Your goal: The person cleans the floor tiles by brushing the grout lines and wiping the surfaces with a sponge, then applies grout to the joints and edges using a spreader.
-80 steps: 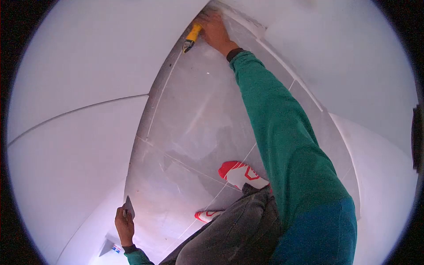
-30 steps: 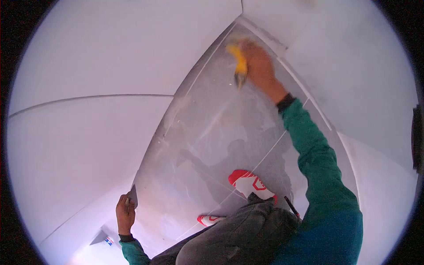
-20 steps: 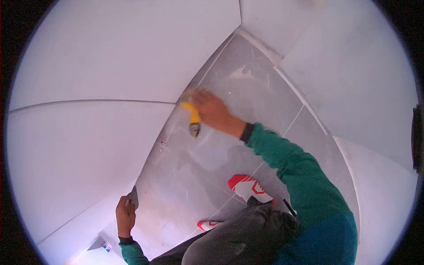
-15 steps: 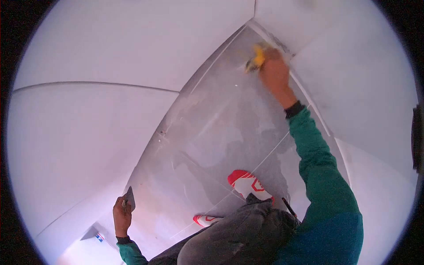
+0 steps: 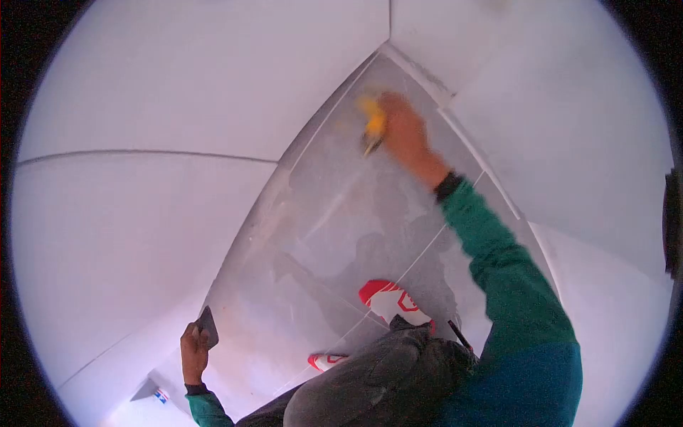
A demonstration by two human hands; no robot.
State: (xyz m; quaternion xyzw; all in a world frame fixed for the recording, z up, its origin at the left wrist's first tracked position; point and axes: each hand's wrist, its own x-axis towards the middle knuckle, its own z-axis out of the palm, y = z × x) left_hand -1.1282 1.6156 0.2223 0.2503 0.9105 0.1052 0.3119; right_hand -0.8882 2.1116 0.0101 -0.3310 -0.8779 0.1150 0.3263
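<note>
My right hand [image 5: 405, 135], smeared by motion, is closed on a yellow brush-like tool [image 5: 373, 124] with a darker lower end. It is over the far, narrow part of the grey floor [image 5: 334, 192], and I cannot tell the tool's exact kind. At the lower left, my left hand [image 5: 193, 354] grips a flat grey scraper [image 5: 207, 326], its blade pointing up beside the wall's foot. Pale dusty streaks and darker patches mark the floor between my hands.
White walls [image 5: 142, 213] with seams close in on both sides and meet at a far corner. My feet in red-and-white socks [image 5: 395, 302] rest on the tiled floor near thin white joint lines. A grey wedge-shaped piece [image 5: 146, 389] lies at the lower left.
My right hand has swept left and slightly down with the yellow tool. The view has shifted a little; my left hand keeps its hold on the scraper.
</note>
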